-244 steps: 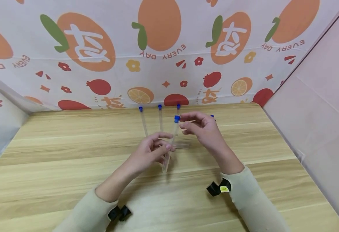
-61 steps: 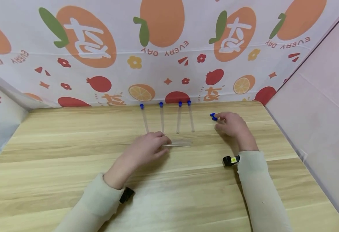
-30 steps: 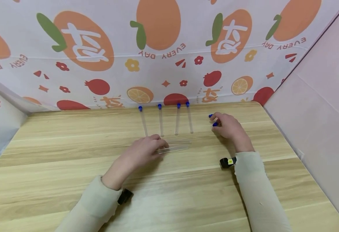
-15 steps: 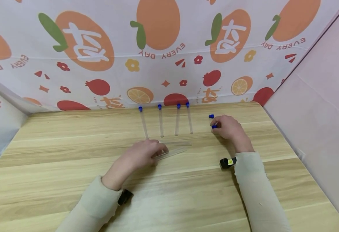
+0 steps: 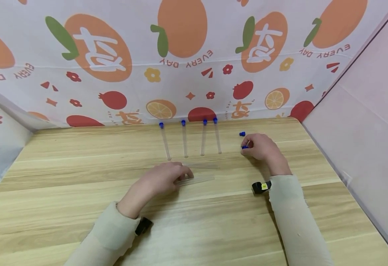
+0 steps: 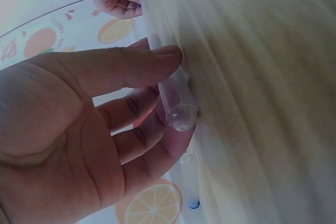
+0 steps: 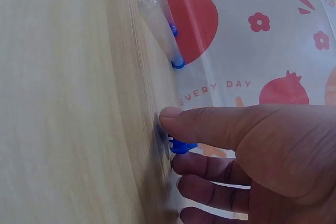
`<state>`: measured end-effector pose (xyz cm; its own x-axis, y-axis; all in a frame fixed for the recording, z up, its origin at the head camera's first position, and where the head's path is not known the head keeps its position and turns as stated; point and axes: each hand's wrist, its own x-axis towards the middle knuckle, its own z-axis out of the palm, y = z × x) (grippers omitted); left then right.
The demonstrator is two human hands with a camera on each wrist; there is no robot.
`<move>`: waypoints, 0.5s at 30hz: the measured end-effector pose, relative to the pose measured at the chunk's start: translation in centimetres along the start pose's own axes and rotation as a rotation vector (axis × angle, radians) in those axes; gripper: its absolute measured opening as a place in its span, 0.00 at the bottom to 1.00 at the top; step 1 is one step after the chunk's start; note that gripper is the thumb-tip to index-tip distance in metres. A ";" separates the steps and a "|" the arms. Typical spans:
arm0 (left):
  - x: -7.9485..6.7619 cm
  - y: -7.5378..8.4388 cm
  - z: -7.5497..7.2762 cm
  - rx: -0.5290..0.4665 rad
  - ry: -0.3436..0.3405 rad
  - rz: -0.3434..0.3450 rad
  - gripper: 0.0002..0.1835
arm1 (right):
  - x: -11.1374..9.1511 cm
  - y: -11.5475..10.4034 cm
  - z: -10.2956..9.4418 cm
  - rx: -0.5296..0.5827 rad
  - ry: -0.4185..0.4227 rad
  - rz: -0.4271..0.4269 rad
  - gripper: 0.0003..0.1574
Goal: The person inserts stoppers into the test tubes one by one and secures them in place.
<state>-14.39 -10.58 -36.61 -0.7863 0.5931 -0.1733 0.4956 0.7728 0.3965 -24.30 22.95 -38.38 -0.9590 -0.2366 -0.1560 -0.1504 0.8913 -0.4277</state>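
My left hand (image 5: 165,179) pinches a clear uncapped test tube (image 5: 198,180) between thumb and fingers, just over the wooden table. The left wrist view shows the tube's rounded end (image 6: 182,117) beyond the thumb. Behind it lies another uncapped test tube (image 5: 203,166), its left part hidden by the hand. My right hand (image 5: 261,147) pinches a small blue cap (image 5: 244,147) low at the table. A second blue cap (image 5: 242,133) lies loose just beyond those fingers. In the right wrist view, blue shows between thumb (image 7: 194,124) and fingers.
Several test tubes with blue caps (image 5: 185,142) lie in a row at the back of the table (image 5: 81,207), caps toward the wall. A fruit-printed cloth (image 5: 130,88) covers the back wall, and a pale side wall (image 5: 363,122) stands along the right.
Earlier both hands held a capped tube, which now lies at the right of the row. Since then the left hand has picked up another tube and drawn it nearer; the right has taken a blue cap.
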 end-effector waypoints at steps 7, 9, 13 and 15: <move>-0.1 0.0 -0.4 -0.024 -0.010 0.009 0.20 | 0.1 -0.6 -0.2 0.026 -0.011 -0.032 0.09; -0.1 0.0 -0.4 -0.027 -0.011 0.017 0.19 | 0.1 -0.9 -0.3 0.028 -0.009 -0.034 0.10; -0.1 -0.1 -0.5 -0.037 -0.006 0.029 0.19 | 0.1 -1.1 -0.2 0.027 0.013 -0.034 0.12; -0.1 -0.1 -0.5 -0.048 -0.004 0.033 0.19 | 0.1 -1.2 -0.2 0.030 0.023 -0.036 0.12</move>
<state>-14.52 -10.88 -36.23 -0.7685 0.6187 -0.1631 0.5025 0.7414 0.4448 -24.27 21.93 -37.71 -0.9584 -0.2592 -0.1200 -0.1779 0.8703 -0.4592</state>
